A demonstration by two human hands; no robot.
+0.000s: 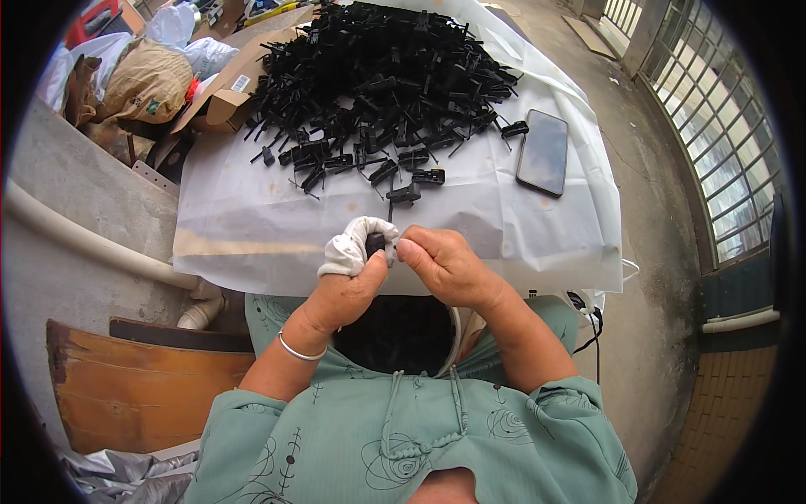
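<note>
My left hand (351,287), partly covered at the fingers by a white cloth glove or wrap (340,254), grips a small black plastic part (375,244). Right beside it, my right hand (451,265) is pinched closed, thumb against forefinger. Whatever lies in that pinch is too small to make out. Both hands hover over the near edge of a table draped in a white plastic sheet (252,210). Beyond them spreads a large heap of black plastic parts with thin stems (361,92); a few loose ones (404,193) lie closest to my hands.
On the sheet's right side lies a dark-screened phone (543,154). A bucket (457,336) with a dark inside stands between my knees, below the table edge. Cardboard (231,88) and bags (149,80) crowd the back left. A pipe (92,235) runs along the left wall.
</note>
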